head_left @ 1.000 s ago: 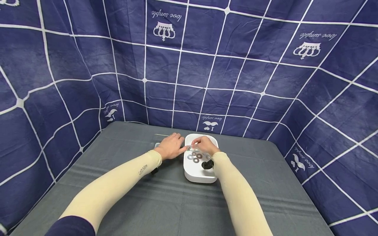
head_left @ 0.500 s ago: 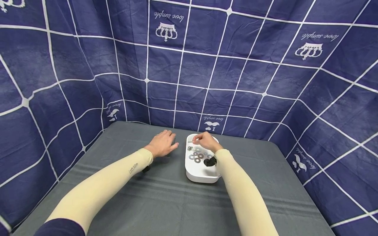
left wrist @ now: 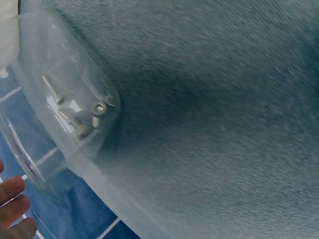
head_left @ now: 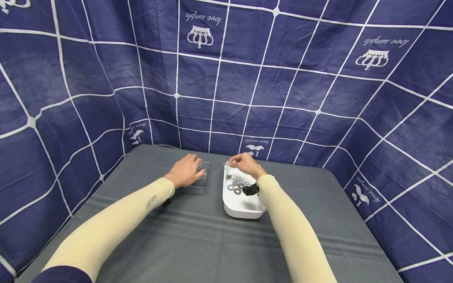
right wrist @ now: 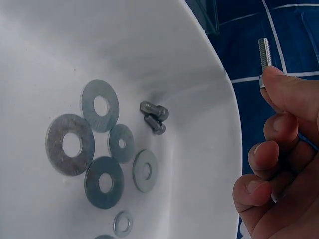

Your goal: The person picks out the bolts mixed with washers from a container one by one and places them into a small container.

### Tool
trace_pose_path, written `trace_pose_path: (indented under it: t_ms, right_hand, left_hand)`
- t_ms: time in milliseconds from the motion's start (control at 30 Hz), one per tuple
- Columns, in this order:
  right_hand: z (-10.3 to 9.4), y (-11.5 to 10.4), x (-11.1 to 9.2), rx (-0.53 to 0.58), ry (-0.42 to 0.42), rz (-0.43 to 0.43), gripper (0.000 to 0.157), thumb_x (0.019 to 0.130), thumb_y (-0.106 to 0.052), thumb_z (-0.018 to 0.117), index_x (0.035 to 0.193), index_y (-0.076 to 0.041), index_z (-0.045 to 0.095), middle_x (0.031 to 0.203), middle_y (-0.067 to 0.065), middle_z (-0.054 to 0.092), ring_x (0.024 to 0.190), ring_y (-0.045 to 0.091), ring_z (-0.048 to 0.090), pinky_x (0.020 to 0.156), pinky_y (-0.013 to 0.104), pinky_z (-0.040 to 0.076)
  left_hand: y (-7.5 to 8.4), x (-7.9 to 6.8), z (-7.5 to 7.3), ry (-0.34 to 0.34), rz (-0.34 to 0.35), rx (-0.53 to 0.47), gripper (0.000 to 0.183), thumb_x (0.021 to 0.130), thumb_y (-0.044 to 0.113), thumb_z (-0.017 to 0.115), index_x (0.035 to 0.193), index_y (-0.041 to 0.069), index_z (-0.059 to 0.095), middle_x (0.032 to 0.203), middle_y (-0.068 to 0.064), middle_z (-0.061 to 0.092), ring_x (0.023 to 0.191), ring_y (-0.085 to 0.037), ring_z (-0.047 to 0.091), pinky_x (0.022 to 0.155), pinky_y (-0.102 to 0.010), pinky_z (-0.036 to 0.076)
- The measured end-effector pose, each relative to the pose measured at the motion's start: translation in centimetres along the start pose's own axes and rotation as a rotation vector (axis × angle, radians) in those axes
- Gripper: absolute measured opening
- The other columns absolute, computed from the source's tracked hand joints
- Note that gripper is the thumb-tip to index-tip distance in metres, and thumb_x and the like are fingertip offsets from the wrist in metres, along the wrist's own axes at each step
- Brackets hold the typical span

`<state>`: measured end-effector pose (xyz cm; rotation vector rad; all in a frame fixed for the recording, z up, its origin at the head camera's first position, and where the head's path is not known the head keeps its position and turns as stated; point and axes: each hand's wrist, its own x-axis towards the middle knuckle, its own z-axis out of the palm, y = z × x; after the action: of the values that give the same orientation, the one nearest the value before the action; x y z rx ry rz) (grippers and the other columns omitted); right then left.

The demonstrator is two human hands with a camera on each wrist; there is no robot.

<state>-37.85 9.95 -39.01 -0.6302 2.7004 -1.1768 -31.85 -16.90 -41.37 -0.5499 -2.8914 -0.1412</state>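
Note:
My right hand (head_left: pixel 245 163) pinches a small threaded bolt (right wrist: pixel 264 52) between thumb and forefinger, above the far left rim of a white tray (head_left: pixel 242 215). Inside the tray lie several flat washers (right wrist: pixel 71 144) of mixed sizes and two short bolts (right wrist: pixel 154 115). My left hand (head_left: pixel 184 171) is over a clear plastic box (head_left: pixel 196 191), its fingers loosely extended and holding nothing visible. Through the box wall in the left wrist view I see several socket-head bolts (left wrist: pixel 98 110). Whether the left fingers touch the box cannot be told.
A grey cloth (head_left: pixel 212 247) covers the table. Blue fabric with white lines (head_left: pixel 233 82) hangs behind it and along both sides. The clear box stands just left of the tray, with a narrow gap between.
My left hand has moved left from beside the tray, uncovering more of the clear box. The right hand has lifted the bolt up from inside the tray toward its far left rim.

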Motion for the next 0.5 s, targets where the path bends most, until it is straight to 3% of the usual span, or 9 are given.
trace_pose_path:
  t_ms: [300,500]
  right_hand:
    - [0.8,-1.1,0.7,0.012,-0.013,-0.040,0.014,0.092,-0.015,0.071,0.100,-0.005,0.077,0.066,-0.006,0.047,0.068,0.012,0.043,0.062,0.026,0.035]
    - [1.6,-1.5,1.5,-0.018,-0.009,-0.067,0.011,0.090,-0.015,0.073,0.097,-0.008,0.078,0.067,-0.009,0.052,0.071,0.010,0.047,0.065,0.024,0.038]
  left_hand:
    - [-1.7,-0.6,0.3,0.048,-0.016,-0.013,0.050,0.100,0.033,0.048,0.134,-0.002,0.057,0.127,-0.019,0.057,0.127,-0.035,0.052,0.110,-0.050,0.040]
    - [-2.8,-1.0,0.5,0.028,-0.041,-0.015,0.052,0.099,0.032,0.049,0.137,-0.003,0.055,0.130,-0.020,0.056,0.128,-0.035,0.051,0.111,-0.051,0.040]
